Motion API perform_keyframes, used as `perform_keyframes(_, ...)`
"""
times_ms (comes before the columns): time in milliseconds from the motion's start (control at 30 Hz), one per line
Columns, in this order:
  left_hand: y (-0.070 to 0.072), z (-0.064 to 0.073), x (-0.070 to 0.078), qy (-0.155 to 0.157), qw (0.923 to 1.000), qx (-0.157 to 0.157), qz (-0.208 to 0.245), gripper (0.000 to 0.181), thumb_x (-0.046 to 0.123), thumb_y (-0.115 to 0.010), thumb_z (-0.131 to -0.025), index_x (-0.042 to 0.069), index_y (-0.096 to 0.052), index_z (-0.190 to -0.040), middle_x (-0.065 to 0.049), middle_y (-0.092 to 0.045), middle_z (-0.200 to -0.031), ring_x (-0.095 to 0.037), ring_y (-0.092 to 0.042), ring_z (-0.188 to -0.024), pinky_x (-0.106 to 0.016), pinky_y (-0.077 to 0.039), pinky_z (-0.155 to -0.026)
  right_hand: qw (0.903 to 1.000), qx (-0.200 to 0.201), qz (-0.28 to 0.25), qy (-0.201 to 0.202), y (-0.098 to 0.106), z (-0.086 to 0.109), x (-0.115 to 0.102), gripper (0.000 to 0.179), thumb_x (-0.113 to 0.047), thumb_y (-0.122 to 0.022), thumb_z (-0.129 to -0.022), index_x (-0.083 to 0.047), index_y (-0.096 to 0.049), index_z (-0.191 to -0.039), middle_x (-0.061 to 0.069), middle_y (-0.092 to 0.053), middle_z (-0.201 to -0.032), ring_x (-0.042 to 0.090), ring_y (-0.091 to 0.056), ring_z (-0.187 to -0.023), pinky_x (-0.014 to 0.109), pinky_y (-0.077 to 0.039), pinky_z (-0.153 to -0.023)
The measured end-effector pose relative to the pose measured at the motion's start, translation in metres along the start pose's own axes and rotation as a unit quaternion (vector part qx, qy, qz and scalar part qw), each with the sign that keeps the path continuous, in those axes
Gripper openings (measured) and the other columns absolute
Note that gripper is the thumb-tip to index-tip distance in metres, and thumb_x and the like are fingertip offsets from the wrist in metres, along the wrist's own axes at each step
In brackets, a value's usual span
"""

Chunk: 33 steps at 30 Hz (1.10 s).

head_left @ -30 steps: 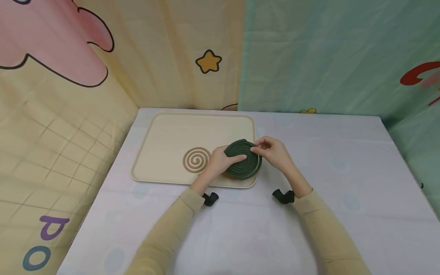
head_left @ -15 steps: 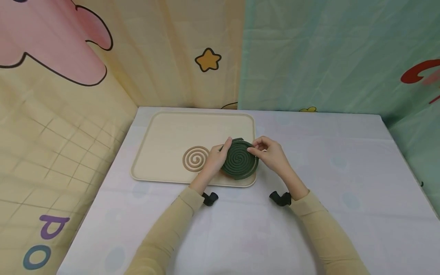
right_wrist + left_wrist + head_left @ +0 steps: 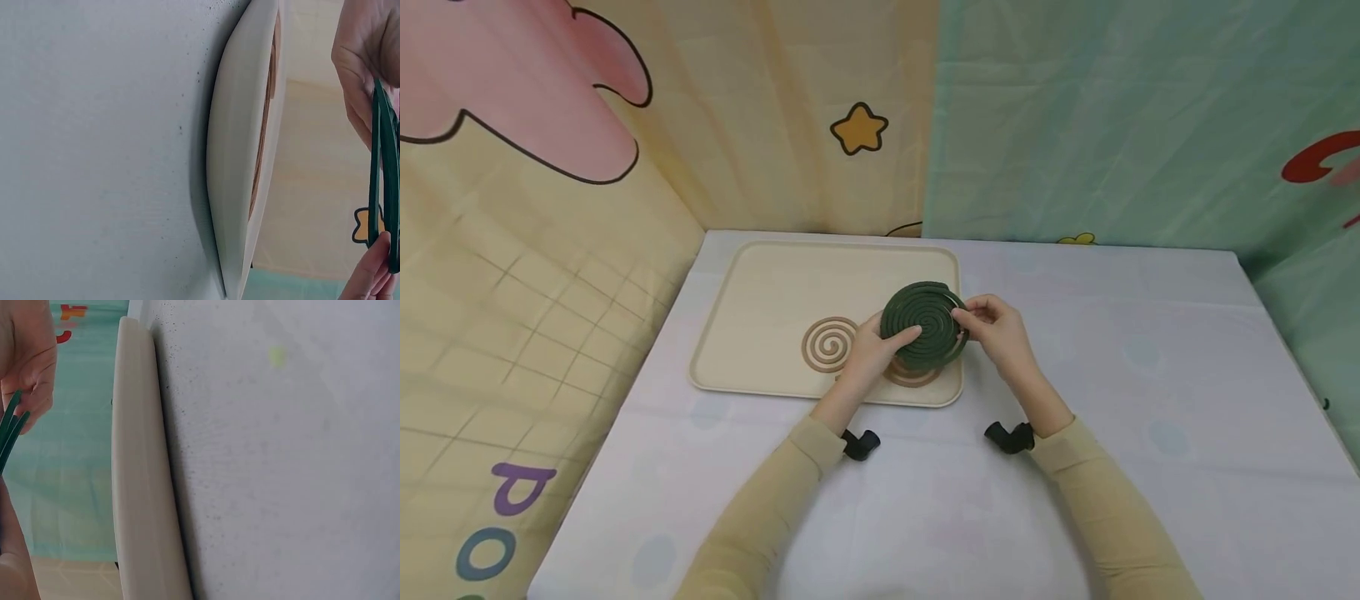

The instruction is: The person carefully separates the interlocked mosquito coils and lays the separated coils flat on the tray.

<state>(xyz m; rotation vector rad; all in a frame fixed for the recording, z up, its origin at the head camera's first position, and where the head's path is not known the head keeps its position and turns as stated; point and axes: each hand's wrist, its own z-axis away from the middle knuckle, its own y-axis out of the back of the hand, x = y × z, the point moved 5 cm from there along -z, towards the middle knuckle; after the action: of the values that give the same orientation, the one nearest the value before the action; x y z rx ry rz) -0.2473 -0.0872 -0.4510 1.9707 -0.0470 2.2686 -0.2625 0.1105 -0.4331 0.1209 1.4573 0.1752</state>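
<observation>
A dark green mosquito coil [image 3: 917, 310] is held up over the right part of a cream tray [image 3: 760, 292]. My left hand [image 3: 867, 357] grips its left side, thumb laid across the face. At the opposite rim, my right hand [image 3: 1002, 335] pinches the outer strand between thumb and fingers. Seen edge-on in the right wrist view, the green coil [image 3: 374, 169] shows two layers with a gap between them. On the tray lies a brown coil [image 3: 829, 343], partly behind the left hand. Another brown coil [image 3: 913, 377] shows below the green one, mostly covered by it.
The tray sits on a table with a white cloth [image 3: 1112, 350]. Printed curtains [image 3: 1075, 125] enclose the back and sides. Each wrist carries a black camera mount [image 3: 861, 445] under the sleeve cuff.
The green coil has risen in the head view, uncovering part of the second brown coil. My left thumb has gone from the face to the edge and back. The right hand keeps its pinch.
</observation>
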Motion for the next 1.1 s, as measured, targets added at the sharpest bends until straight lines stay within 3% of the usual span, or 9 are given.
perform_keyframes(167,0.003,-0.001,0.002,0.0,0.9977,0.056,0.039,0.04,0.023,-0.077,-0.085,0.005,-0.067,-0.119,-0.012,-0.071,-0.116,-0.014,-0.065,-0.103,-0.028,-0.054,-0.093,0.9997,-0.016,-0.008,-0.013,-0.003,0.001,0.004,0.027,-0.02,-0.07,-0.092,-0.001,-0.059,-0.108,-0.008,-0.06,-0.082,0.004,-0.062,-0.074,0.028,-0.059,-0.077)
perform_keyframes(333,0.006,-0.002,0.008,-0.024,0.9969,0.074,0.009,0.04,0.025,-0.078,-0.084,0.004,-0.068,-0.116,-0.012,-0.072,-0.113,-0.017,-0.068,-0.103,-0.029,-0.056,-0.09,0.9986,-0.048,0.023,0.002,-0.005,0.004,0.003,0.027,-0.018,-0.071,-0.091,0.001,-0.061,-0.107,-0.003,-0.063,-0.085,0.005,-0.065,-0.075,0.042,-0.058,-0.086)
perform_keyframes(433,0.005,-0.002,0.011,-0.047,0.9963,0.059,-0.041,0.041,0.026,-0.078,-0.085,0.004,-0.068,-0.118,-0.012,-0.072,-0.114,-0.023,-0.068,-0.107,-0.033,-0.056,-0.091,0.995,-0.035,0.086,0.038,-0.004,0.006,-0.002,0.026,-0.02,-0.073,-0.09,-0.001,-0.064,-0.107,0.004,-0.067,-0.091,0.008,-0.065,-0.079,0.04,-0.058,-0.083)
perform_keyframes(567,0.0,-0.002,0.017,-0.064,0.9898,0.016,-0.127,0.043,0.028,-0.076,-0.087,0.005,-0.068,-0.122,-0.013,-0.072,-0.117,-0.027,-0.067,-0.111,-0.037,-0.056,-0.094,0.9819,0.003,0.163,0.096,-0.001,0.008,-0.011,0.025,-0.022,-0.074,-0.089,-0.004,-0.069,-0.106,0.012,-0.071,-0.099,0.02,-0.067,-0.089,0.035,-0.056,-0.078)
perform_keyframes(633,-0.002,-0.002,0.018,-0.061,0.9846,-0.009,-0.164,0.044,0.03,-0.076,-0.087,0.006,-0.068,-0.123,-0.012,-0.071,-0.119,-0.028,-0.066,-0.113,-0.039,-0.055,-0.096,0.9761,0.01,0.183,0.116,0.0,0.008,-0.015,0.025,-0.021,-0.075,-0.088,-0.004,-0.07,-0.106,0.014,-0.071,-0.101,0.025,-0.068,-0.093,0.034,-0.055,-0.077)
perform_keyframes(733,-0.005,-0.003,0.018,-0.049,0.9825,-0.035,-0.176,0.043,0.029,-0.075,-0.088,0.007,-0.068,-0.124,-0.012,-0.071,-0.12,-0.028,-0.066,-0.114,-0.04,-0.053,-0.098,0.9734,0.003,0.193,0.123,0.001,0.008,-0.019,0.024,-0.02,-0.075,-0.088,-0.004,-0.071,-0.106,0.014,-0.073,-0.099,0.024,-0.069,-0.089,0.03,-0.055,-0.072)
perform_keyframes(833,-0.004,-0.004,0.015,-0.026,0.9892,-0.034,-0.14,0.043,0.028,-0.074,-0.089,0.007,-0.067,-0.125,-0.012,-0.071,-0.12,-0.028,-0.065,-0.115,-0.04,-0.052,-0.1,0.9796,-0.012,0.172,0.104,0.001,0.006,-0.018,0.025,-0.02,-0.075,-0.089,-0.003,-0.071,-0.106,0.012,-0.073,-0.095,0.015,-0.067,-0.08,0.025,-0.054,-0.069)
perform_keyframes(967,-0.003,-0.003,0.009,0.019,0.9984,-0.006,-0.052,0.047,0.033,-0.072,-0.089,0.009,-0.064,-0.128,-0.009,-0.068,-0.125,-0.025,-0.061,-0.122,-0.04,-0.047,-0.106,0.9955,-0.026,0.076,0.05,-0.002,0.005,-0.013,0.028,-0.021,-0.073,-0.09,0.001,-0.066,-0.107,0.004,-0.068,-0.088,0.005,-0.064,-0.073,0.022,-0.056,-0.071)
perform_keyframes(1100,-0.004,0.0,0.005,0.041,0.9981,0.021,0.042,0.051,0.033,-0.072,-0.089,0.008,-0.059,-0.131,-0.01,-0.064,-0.131,-0.024,-0.057,-0.127,-0.038,-0.044,-0.11,0.9997,-0.02,-0.01,-0.001,-0.008,0.006,-0.005,0.029,-0.022,-0.072,-0.091,0.001,-0.062,-0.108,-0.004,-0.062,-0.084,0.004,-0.064,-0.075,0.02,-0.057,-0.073)
